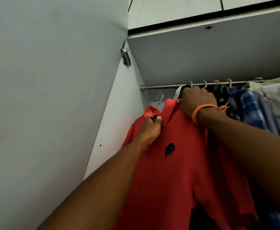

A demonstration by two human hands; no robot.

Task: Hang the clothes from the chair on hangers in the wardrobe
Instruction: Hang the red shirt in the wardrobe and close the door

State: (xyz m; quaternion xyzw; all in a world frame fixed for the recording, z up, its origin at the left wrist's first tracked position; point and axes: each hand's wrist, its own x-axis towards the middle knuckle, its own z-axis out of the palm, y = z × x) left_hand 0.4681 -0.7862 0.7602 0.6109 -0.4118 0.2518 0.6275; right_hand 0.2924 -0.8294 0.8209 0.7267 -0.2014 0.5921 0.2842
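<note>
Left hand [151, 128] pinches red polo [177, 163] collar, right hand [197, 103] grips its shoulder, steadying hanger hook [160, 98] just below rail [165, 87] w/ free left end.

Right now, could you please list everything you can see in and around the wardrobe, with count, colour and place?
polo shirt: one, red with a dark chest logo, held up below the rail
hanger hook: one, silver wire, sticking out of the shirt's collar, not yet on the rail
rail: one, grey metal, across the wardrobe under the shelf
hung clothes: several, blue check, dark and pale, on the rail at the right
wardrobe door: one, grey, open at the left
hinge: one, metal, at the door's top
wristband: one, orange, on the right wrist
left hand: pinches the collar
right hand: grips the shirt's shoulder
</note>
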